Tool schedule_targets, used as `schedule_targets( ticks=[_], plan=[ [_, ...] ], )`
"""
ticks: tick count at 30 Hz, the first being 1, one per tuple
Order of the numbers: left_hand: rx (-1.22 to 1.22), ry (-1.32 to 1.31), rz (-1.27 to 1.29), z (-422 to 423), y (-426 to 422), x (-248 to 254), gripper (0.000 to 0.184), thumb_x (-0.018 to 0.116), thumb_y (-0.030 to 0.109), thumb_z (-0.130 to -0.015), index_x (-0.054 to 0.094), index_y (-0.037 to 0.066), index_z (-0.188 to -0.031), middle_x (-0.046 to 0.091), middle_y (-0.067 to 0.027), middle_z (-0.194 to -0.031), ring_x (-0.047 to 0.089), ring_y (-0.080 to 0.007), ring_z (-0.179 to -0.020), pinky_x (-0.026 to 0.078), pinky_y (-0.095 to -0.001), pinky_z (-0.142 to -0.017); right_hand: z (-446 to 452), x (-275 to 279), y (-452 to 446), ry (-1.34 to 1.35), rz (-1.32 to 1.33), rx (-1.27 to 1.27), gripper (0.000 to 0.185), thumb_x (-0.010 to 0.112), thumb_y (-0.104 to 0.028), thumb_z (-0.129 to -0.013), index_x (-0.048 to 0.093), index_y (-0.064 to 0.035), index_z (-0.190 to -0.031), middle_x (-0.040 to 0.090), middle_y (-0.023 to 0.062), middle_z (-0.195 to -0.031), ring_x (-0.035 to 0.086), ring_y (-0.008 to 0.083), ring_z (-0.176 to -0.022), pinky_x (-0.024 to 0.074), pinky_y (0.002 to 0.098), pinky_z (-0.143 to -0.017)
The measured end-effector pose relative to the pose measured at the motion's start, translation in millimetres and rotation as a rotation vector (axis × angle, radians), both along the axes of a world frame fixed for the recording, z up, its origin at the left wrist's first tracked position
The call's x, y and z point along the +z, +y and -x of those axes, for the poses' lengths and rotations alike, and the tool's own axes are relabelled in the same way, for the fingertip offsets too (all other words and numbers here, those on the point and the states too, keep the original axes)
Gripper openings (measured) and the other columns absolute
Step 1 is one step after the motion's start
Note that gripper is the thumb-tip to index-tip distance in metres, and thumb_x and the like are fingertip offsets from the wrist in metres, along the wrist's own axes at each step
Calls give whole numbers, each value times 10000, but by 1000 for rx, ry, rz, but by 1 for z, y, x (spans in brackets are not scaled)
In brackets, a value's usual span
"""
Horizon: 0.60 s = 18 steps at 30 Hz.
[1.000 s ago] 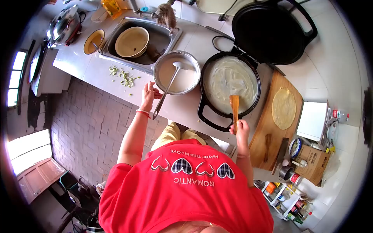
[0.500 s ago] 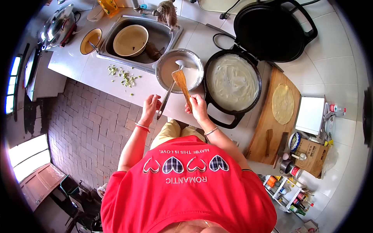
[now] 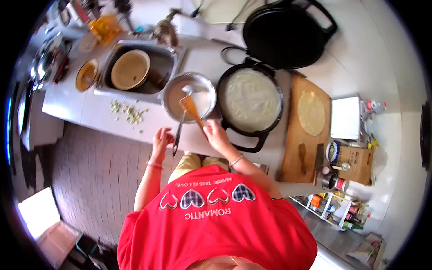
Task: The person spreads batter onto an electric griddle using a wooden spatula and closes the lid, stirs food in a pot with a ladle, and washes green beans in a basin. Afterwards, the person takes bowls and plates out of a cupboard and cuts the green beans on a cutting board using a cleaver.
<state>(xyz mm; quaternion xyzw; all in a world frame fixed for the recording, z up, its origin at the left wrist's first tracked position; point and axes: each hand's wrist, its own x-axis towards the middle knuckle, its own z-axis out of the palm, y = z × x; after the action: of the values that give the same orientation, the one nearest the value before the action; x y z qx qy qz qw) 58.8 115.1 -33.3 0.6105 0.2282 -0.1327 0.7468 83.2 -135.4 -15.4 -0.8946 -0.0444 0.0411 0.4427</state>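
My right hand [image 3: 217, 135] grips the handle of a wooden spatula [image 3: 190, 108], whose blade lies over a metal pot [image 3: 167, 107] of pale batter. A metal ladle [image 3: 178, 135] rests in the pot, its bowl in the batter and its dark handle sticking out over the rim towards me. Just left of that handle is my left hand [image 3: 162, 141], holding nothing, its fingers loosely bent and apart. To the right of the pot stands an opened electric griddle [image 3: 252, 150], its black lid [image 3: 283, 36] tilted back. A pale round pancake [image 3: 252, 100] covers its plate.
A wooden board [image 3: 290, 157] at right bears a flat pancake [image 3: 311, 113], a wooden tool [image 3: 302, 157] and a dark-bladed knife [image 3: 319, 157]. At left are a sink [image 3: 101, 85] with a basin [image 3: 130, 67], green scraps [image 3: 128, 111] and a yellow bowl [image 3: 86, 75].
The whole view has shifted, so the counter things appear lower and further left. My right hand still grips the spatula over the pot; my left hand stays beside the ladle handle.
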Motion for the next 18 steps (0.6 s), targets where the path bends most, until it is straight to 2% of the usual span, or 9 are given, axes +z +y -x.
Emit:
schedule_targets(
  ticks=[1,4,6,8,11,13,15,16,18],
  plan=[
    [33,6,32,3,4,3,267,454,254,-952,594,36,-1015,599,-53,-718,591,-131,-633,496,-250,-606,1,25,-5,-196,148,12,282,583,-200,-867,512,-13,-1066,607,177,-966,598,349,-879,491,421,-745],
    [105,20,-5,12,17,10,337,436,314,-967,591,16,-989,597,-70,-698,615,-159,-636,516,-271,-595,-21,99,-44,-202,124,6,202,581,-161,-858,535,-44,-1017,584,148,-975,585,340,-888,489,403,-761],
    [142,-2,-22,20,28,10,377,418,340,-977,586,2,-963,595,-72,-685,616,-170,-614,518,-277,-566,-67,150,-86,-485,170,-67,139,566,-129,-863,531,-43,-967,576,149,-940,580,339,-889,478,396,-766],
    [190,-1,-49,26,36,15,367,430,321,-976,583,-2,-895,590,-70,-661,604,-169,-573,511,-276,-537,-125,224,-128,-743,296,-94,130,546,-73,-840,518,-17,-954,546,173,-937,546,349,-925,450,413,-826],
    [215,0,-106,32,41,14,324,468,282,-964,580,-2,-855,581,-63,-644,597,-158,-558,506,-274,-529,-219,274,-200,-1066,592,-203,189,563,-58,-812,506,-12,-987,510,172,-1061,506,344,-1004,414,435,-874],
    [222,-6,-122,32,31,24,254,522,217,-933,580,-1,-816,589,-53,-654,589,-137,-569,501,-265,-541,-258,305,-228,-941,956,-374,301,580,-148,-817,499,-22,-1078,488,166,-1164,479,351,-1073,408,445,-908],
    [144,65,-134,24,22,27,196,542,163,-901,593,-5,-814,614,-69,-685,596,-136,-589,498,-258,-571,-293,315,-251,-903,1056,-468,336,557,-194,-833,492,-31,-1119,476,173,-1214,469,355,-1101,403,463,-928],
    [88,48,-166,17,20,20,191,536,172,-903,614,0,-872,645,-87,-745,638,-159,-664,523,-272,-632,-304,318,-258,-861,1090,-488,349,542,-205,-840,483,-33,-1138,474,176,-1232,467,354,-1116,397,468,-939],
    [82,14,-68,0,16,9,222,522,179,-921,589,-8,-1021,654,-100,-869,648,-169,-783,522,-276,-715,-321,319,-266,-768,1128,-544,374,515,-225,-851,466,-35,-1169,475,181,-1252,459,355,-1149,384,473,-961]
  ],
)
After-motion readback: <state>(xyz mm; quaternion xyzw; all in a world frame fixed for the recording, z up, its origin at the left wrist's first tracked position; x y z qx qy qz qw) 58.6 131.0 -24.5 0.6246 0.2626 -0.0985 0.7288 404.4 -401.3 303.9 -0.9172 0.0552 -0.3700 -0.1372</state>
